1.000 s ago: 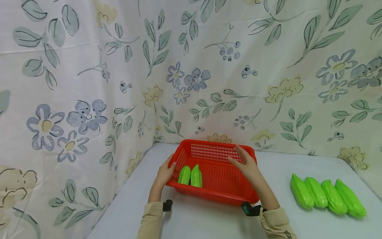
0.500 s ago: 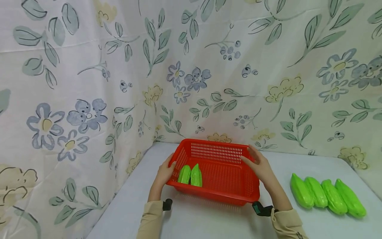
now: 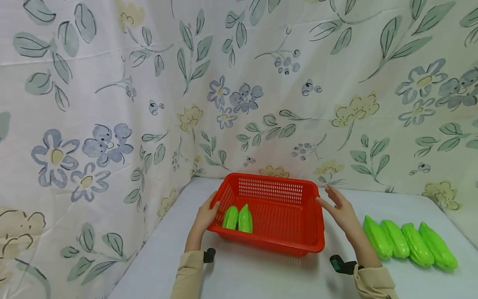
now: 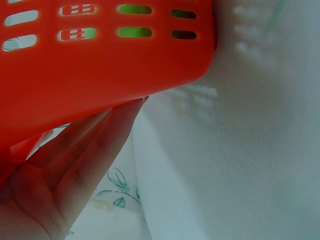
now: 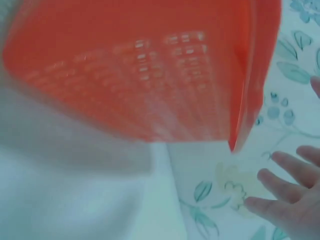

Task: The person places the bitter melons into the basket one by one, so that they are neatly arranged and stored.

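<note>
A red perforated plastic basket [image 3: 276, 243] is in the middle of the head view. My left hand [image 3: 206, 214] grips its left rim, thumb over the edge; in the left wrist view, the fingers [image 4: 95, 155] reach under the rim. Inside the basket, at the left end, two bright green ridged gourds [image 3: 245, 219] lie side by side. My right hand [image 3: 341, 211] is just outside the right rim with spread fingers and holds nothing. The right wrist view shows those fingers [image 5: 282, 187] apart from the basket's end wall [image 5: 150, 90].
Several similar green gourds [image 3: 410, 243] lie in a row on the right side of the white table [image 3: 257, 278]. A floral curtain [image 3: 269, 83] hangs behind and to the left, with the basket's back edge near it.
My right hand has moved right, from above the basket's right end to outside its rim. The left hand, the basket and the gourds stay in place.
</note>
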A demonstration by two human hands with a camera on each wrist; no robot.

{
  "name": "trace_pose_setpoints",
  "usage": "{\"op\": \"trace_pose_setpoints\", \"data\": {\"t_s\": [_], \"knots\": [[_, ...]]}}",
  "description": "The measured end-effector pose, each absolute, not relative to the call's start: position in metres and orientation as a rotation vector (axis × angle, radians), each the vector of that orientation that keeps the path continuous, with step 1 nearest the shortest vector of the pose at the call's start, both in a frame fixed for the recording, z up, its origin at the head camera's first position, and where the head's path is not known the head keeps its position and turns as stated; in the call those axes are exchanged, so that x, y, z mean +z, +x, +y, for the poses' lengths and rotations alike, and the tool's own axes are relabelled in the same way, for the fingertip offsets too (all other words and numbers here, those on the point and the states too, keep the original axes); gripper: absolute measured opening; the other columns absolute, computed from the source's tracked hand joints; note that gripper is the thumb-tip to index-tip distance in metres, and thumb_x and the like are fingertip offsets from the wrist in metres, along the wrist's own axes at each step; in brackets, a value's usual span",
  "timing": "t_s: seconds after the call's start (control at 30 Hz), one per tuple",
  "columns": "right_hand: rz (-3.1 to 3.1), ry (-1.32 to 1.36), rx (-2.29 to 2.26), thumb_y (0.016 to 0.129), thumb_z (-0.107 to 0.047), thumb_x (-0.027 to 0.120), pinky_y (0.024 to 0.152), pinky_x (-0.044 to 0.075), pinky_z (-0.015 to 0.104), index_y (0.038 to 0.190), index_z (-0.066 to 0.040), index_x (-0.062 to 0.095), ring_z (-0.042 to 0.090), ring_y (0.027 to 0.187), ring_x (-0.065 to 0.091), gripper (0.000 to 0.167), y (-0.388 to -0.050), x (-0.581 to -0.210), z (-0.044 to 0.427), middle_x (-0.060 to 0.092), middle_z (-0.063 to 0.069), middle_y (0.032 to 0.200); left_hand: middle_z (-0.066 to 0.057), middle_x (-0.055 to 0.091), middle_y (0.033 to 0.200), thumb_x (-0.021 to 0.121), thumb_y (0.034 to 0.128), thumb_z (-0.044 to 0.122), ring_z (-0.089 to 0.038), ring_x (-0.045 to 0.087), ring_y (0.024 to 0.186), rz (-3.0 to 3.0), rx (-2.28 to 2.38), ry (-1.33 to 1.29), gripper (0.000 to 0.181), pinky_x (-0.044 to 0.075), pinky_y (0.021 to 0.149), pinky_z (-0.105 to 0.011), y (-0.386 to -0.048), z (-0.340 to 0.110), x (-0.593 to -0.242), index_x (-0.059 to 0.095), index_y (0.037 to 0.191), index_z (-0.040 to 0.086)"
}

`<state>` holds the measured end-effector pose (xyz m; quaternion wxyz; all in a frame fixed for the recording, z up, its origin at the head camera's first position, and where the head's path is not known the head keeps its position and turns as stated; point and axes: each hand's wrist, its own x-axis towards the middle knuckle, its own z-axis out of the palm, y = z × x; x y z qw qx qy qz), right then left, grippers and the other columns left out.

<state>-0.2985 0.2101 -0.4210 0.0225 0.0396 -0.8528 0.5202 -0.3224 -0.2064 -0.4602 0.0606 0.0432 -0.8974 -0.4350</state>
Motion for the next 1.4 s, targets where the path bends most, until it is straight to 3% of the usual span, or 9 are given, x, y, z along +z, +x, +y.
{"op": "trace_pose_setpoints", "data": {"t_s": [0.43,0.9,1.17,1.4], "knots": [[-2.619,0.052,1.582,0.097,-0.044,0.055,0.110,0.022,0.067,0.157,-0.006,0.008,0.049,0.144,0.019,0.085,-0.291,-0.433,0.245,0.020,0.029,0.158,-0.023,0.050,0.143,0.048,0.1020,0.026,-0.030,0.057,0.099,-2.722,-1.307,0.125,0.052,0.049,0.081,-0.046,-0.323,-0.208,-0.460,0.035,0.152,0.015],[-2.663,-0.011,1.514,0.099,-0.044,0.051,0.107,0.024,0.069,0.156,-0.003,0.001,0.052,0.143,0.015,0.086,-0.286,-0.436,0.273,0.014,0.032,0.158,-0.023,0.052,0.140,0.048,0.1016,0.024,-0.027,0.058,0.093,-2.718,-1.342,0.132,0.053,0.050,0.069,-0.034,-0.322,-0.207,-0.459,0.035,0.152,0.016],[-2.691,-0.059,1.486,0.100,-0.048,0.048,0.110,0.021,0.066,0.157,-0.006,-0.003,0.050,0.145,0.012,0.087,-0.283,-0.441,0.289,0.010,0.029,0.159,-0.023,0.053,0.141,0.049,0.1012,0.025,-0.030,0.058,0.097,-2.711,-1.321,0.133,0.053,0.051,0.075,-0.040,-0.322,-0.207,-0.459,0.036,0.152,0.016],[-2.708,-0.091,1.445,0.100,-0.046,0.047,0.105,0.019,0.072,0.155,-0.002,-0.005,0.056,0.142,0.010,0.087,-0.279,-0.448,0.307,0.008,0.034,0.157,-0.023,0.053,0.140,0.048,0.1016,0.024,-0.028,0.058,0.094,-2.719,-1.321,0.120,0.053,0.050,0.073,-0.039,-0.323,-0.208,-0.460,0.035,0.152,0.015]]}}
